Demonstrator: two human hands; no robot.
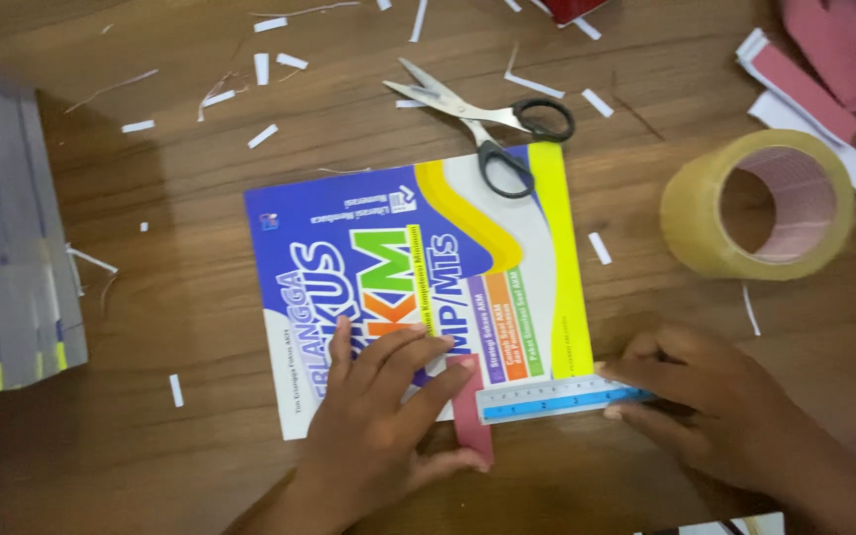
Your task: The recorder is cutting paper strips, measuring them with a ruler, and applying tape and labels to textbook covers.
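1. Nearest, at the book's (369, 218) bottom edge: left hand (378, 436) spread flat and open, gripping nothing, fingers pressed down on the cover and on the red paper strip (473, 421), thumb against the strip's lower end.
2. Strip lying across that bottom edge of the book, half on the cover and half on the wooden table (200, 297), directly under the left fingertips.
3. Just right of the strip, along the same edge: right hand (715, 406) half closed, thumb and fingers pinched on the right end of a pale blue ruler (547, 399), whose left end touches the strip.
4. Judged step: lining up or marking the strip against the ruler (no pen or blade visible in either hand).
5. Needed for any next move: strip pinned firmly and ruler kept square to the book's edge, since a small slip would skew both.
6. Farther off, at the book's top edge: scissors (482, 124) open, handles resting on the cover.
7. Right of the book: roll of brown tape (760, 203); beyond it, well apart, a pile of red and white paper (814, 84).
8. Past the book's top and left: white paper scraps (263, 136) scattered; blurred stack of books (12, 248) at far left.
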